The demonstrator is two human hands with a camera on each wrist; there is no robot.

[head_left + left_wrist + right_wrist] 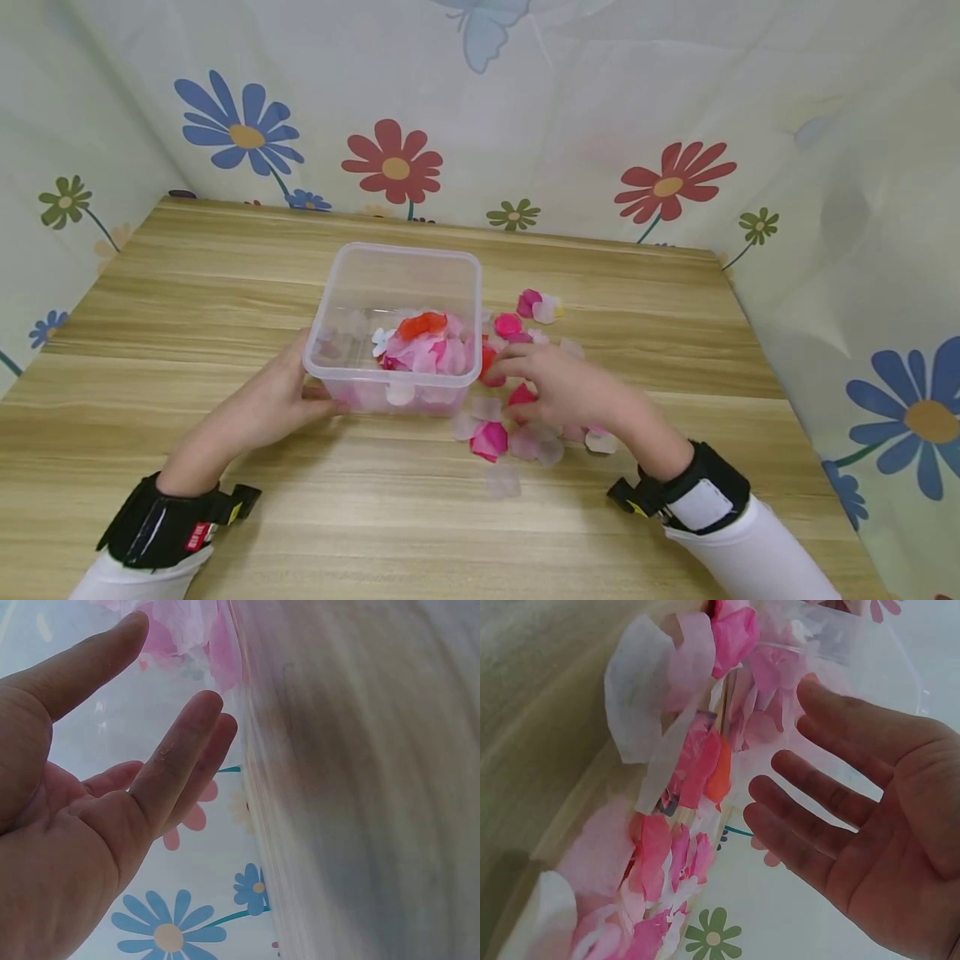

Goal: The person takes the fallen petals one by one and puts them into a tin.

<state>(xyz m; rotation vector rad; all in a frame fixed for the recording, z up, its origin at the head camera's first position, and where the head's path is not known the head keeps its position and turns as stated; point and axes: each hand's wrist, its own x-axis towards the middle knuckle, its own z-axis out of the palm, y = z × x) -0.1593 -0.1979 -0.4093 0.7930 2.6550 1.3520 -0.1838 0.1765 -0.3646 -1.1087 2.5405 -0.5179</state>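
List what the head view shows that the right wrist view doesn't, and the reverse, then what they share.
Only the head view shows the left hand beside the clear container, the black wrist straps and the pale blue butterfly printed on the backdrop.

Only the right wrist view shows the palm side of the right hand; the head view shows its back.

Both show the right hand, loose petals on the wooden tabletop, the container with petals inside, and the flower-printed backdrop.

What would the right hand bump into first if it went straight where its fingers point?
Probably the red petal just ahead of the right hand, then the clear plastic box. The hand's height is unclear, so it might pass above the petal.
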